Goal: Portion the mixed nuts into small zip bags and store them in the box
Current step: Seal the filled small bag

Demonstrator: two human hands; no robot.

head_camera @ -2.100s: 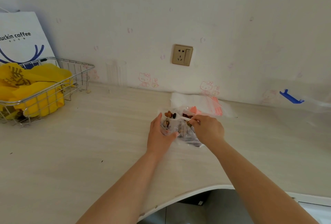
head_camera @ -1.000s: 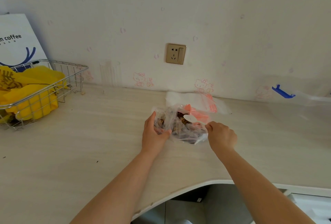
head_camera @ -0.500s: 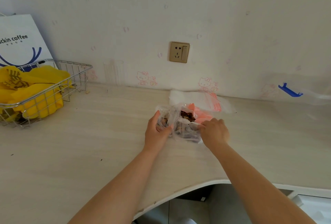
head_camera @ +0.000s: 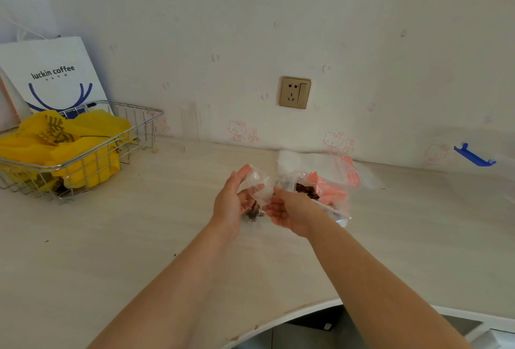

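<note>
Mixed brown nuts [head_camera: 253, 212] sit in the small clear zip bag [head_camera: 257, 191] we hold above the pale tabletop [head_camera: 111, 237]. Our left hand [head_camera: 232, 203] and right hand [head_camera: 289, 212] curl their fingers around its top, apparently pinching it.

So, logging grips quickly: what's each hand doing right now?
Left hand: holding the small zip bag.
Right hand: pinching the same bag's top.

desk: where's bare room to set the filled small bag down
Bare desk lies between the wire basket and the left hand, and right of the big nut bag. Crowded behind the hands, where spare zip bags lie.
</note>
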